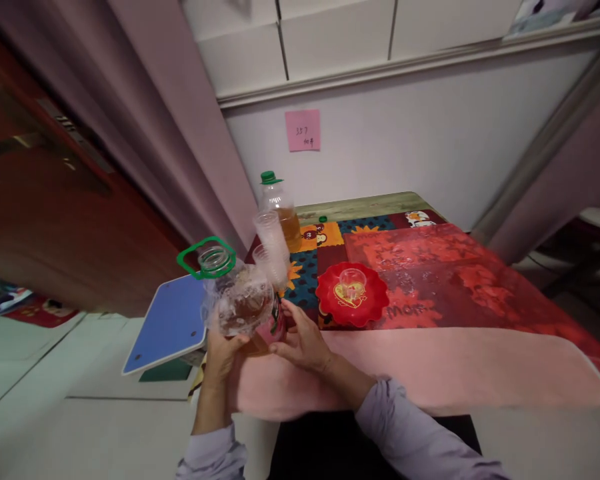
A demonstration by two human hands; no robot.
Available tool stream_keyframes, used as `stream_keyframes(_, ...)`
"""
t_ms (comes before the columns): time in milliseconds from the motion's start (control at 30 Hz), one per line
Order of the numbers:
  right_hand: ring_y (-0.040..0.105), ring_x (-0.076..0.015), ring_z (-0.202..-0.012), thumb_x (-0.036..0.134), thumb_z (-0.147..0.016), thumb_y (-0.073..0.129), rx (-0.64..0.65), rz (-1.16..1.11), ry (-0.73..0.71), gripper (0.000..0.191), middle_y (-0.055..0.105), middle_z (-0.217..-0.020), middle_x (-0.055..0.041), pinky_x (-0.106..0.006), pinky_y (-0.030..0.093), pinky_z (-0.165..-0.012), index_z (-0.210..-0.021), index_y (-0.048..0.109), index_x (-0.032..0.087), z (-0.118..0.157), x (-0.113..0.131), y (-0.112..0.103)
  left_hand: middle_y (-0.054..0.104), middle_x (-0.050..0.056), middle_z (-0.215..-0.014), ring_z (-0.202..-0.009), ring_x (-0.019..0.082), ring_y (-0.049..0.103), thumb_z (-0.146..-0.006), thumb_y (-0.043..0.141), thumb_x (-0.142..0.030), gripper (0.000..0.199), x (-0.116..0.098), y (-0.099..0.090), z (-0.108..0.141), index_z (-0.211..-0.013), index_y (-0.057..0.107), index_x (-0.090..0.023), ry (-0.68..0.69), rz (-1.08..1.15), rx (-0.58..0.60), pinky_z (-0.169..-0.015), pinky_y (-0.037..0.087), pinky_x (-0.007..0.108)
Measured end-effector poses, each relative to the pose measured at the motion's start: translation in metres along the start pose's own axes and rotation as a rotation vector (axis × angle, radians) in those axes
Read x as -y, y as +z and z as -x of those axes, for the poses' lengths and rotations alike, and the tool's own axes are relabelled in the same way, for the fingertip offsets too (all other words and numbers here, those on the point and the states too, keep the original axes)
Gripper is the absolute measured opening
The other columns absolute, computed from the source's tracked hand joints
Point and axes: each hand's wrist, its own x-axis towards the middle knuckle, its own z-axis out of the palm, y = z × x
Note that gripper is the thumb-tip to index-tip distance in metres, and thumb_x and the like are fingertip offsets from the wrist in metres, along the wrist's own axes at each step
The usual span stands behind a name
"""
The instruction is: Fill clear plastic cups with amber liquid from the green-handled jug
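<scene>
A large clear plastic bottle [250, 310] with brownish liquid stands at the table's front left corner. Its neck is uncapped and carries a green ring handle [207, 257]; a pink label shows on its right side. My left hand [223, 353] is closed against the bottle's near left side. From the right, my right hand [304, 337] curves round the label, its far fingertips partly hidden. Just beyond the bottle are stacks of clear plastic cups [273, 247]. To the right of my right hand lies a red scalloped plate [325, 303] with a clear cup [353, 283] on it.
A second bottle [285, 223] with a green cap stands behind the cups, near the wall. A loose green cap [323, 219] lies on the patterned cloth. Pink cloth [430, 367] runs along the front edge. A blue board [167, 323] is left of the table.
</scene>
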Motion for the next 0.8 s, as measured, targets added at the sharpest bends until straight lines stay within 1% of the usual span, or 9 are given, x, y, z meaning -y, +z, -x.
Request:
stream_keyframes(100,0.053,-0.0414,-0.157,0.067,-0.069,0.1,0.012,-0.029,0.008,0.137,0.052,-0.171,-0.0217,-0.064,0.045,-0.129,-0.176,0.026,0.027,-0.001,0.001,-0.001,0.066,0.016,-0.153,-0.149,0.045,0.059,-0.037,0.103,-0.075,0.13,-0.012,-0.001,0.006,-0.149,0.058,-0.025,0.013,-0.069,0.021,-0.13,0.044,0.061)
stream_keyframes(167,0.055,-0.0419,-0.156,0.071,-0.062,0.102,0.021,-0.068,0.027,0.151,0.053,-0.17,-0.0225,-0.064,0.048,-0.126,-0.179,0.017,0.027,-0.002,0.003,-0.002,0.065,0.015,-0.153,-0.148,0.046,0.06,-0.035,0.107,-0.067,0.128,-0.02,-0.002,0.009,-0.146,0.058,-0.026,0.006,-0.122,0.05,-0.129,0.045,0.064)
stream_keyframes(233,0.059,-0.0417,-0.153,0.074,-0.059,0.101,0.029,-0.118,0.036,0.156,0.057,-0.167,-0.0221,-0.062,0.052,-0.123,-0.18,0.014,0.027,-0.003,0.006,-0.004,0.066,0.016,-0.15,-0.146,0.047,0.061,-0.033,0.109,-0.062,0.127,-0.028,-0.002,0.01,-0.144,0.058,-0.025,0.003,-0.174,0.075,-0.128,0.045,0.067)
stream_keyframes(367,0.065,-0.0403,-0.147,0.077,-0.058,0.1,0.016,-0.203,0.029,0.152,0.063,-0.162,-0.0198,-0.059,0.054,-0.121,-0.178,0.021,0.027,-0.007,0.01,-0.009,0.067,0.017,-0.148,-0.143,0.047,0.063,-0.035,0.11,-0.056,0.127,-0.042,0.003,0.01,-0.146,0.056,-0.025,-0.034,-0.237,0.123,-0.127,0.044,0.071)
stream_keyframes(467,0.063,-0.0399,-0.149,0.078,-0.056,0.1,0.006,-0.206,0.019,0.152,0.064,-0.162,-0.0196,-0.057,0.053,-0.124,-0.177,0.024,0.026,-0.008,0.012,-0.011,0.067,0.017,-0.149,-0.142,0.047,0.064,-0.036,0.109,-0.055,0.126,-0.053,0.009,0.011,-0.145,0.055,-0.024,-0.058,-0.264,0.129,-0.128,0.043,0.072)
stream_keyframes(533,0.06,-0.04,-0.152,0.08,-0.059,0.098,-0.01,-0.181,0.003,0.149,0.06,-0.165,-0.0204,-0.058,0.051,-0.125,-0.176,0.025,0.025,-0.007,0.012,-0.012,0.069,0.017,-0.146,-0.138,0.046,0.067,-0.037,0.109,-0.054,0.124,-0.06,0.013,0.013,-0.144,0.054,-0.024,-0.049,-0.272,0.145,-0.124,0.049,0.07)
stream_keyframes(633,0.061,-0.0411,-0.15,0.081,-0.063,0.095,-0.03,-0.103,-0.019,0.138,0.059,-0.166,-0.0199,-0.059,0.05,-0.125,-0.172,0.032,0.025,-0.003,0.013,-0.012,0.072,0.014,-0.141,-0.132,0.043,0.071,-0.041,0.108,-0.054,0.119,-0.068,0.02,0.017,-0.144,0.055,-0.024,-0.008,-0.301,0.148,-0.116,0.058,0.065)
stream_keyframes(733,0.07,-0.041,-0.138,0.08,-0.067,0.093,-0.051,-0.069,0.002,0.12,0.069,-0.154,-0.0158,-0.057,0.057,-0.117,-0.164,0.045,0.028,-0.001,0.014,-0.012,0.071,0.014,-0.142,-0.133,0.043,0.071,-0.045,0.107,-0.056,0.12,-0.067,0.026,0.021,-0.147,0.054,-0.025,0.013,-0.313,0.145,-0.116,0.058,0.064)
stream_keyframes(800,0.072,-0.0414,-0.133,0.081,-0.07,0.091,-0.072,-0.087,0.022,0.111,0.073,-0.147,-0.0144,-0.056,0.061,-0.112,-0.159,0.051,0.029,0.0,0.014,-0.012,0.071,0.016,-0.144,-0.135,0.044,0.07,-0.045,0.107,-0.058,0.123,-0.064,0.029,0.023,-0.15,0.052,-0.025,0.01,-0.327,0.153,-0.118,0.056,0.066)
